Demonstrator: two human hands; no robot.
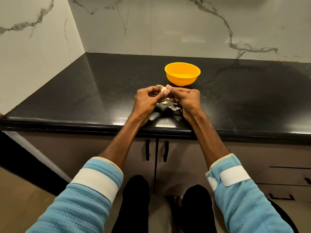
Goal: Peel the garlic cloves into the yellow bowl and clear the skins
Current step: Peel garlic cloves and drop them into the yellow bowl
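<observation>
Over the counter's front edge, both hands on one clove.

At the left, my left hand curls its fingers round the clove, thumb pressed against it. That holds it steady and clear of the counter while a curl of skin stands off its far side. Beneath, between my hands, loose skins lie on the counter where they drop, close together, which I judge will make clearing easy. My right hand has its fingers curled tight, thumb and forefinger nipping the clove's right end to tear the skin away. Just beyond stands the bowl, upright and near enough for a short drop. I cannot make out any clove in it, so the peeling looks barely begun.
</observation>
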